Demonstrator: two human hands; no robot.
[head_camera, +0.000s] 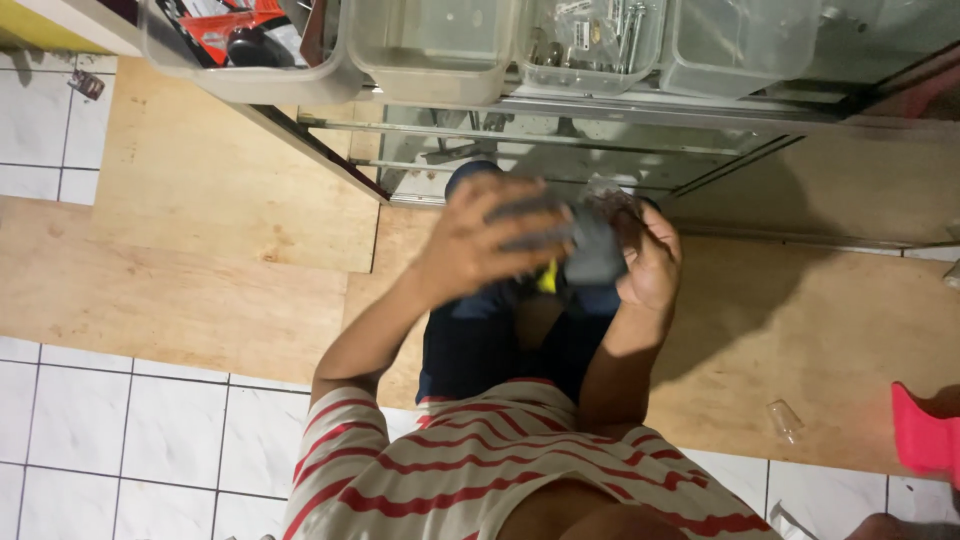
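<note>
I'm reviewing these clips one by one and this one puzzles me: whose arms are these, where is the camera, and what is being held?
There is no machine here. The one picture comes from a camera worn on a person's head, looking straight down, so you see their striped shirt and dark trousers below. Both bare hands meet in the middle: the left hand and the right hand close together on a grey object with a bit of yellow under it; motion blur hides what it is. Beneath lie plywood sheets over white tiles. At the top, clear plastic bins sit on a glass shelf, one holding metal bolts. A small clear tube lies on the wood.
</note>
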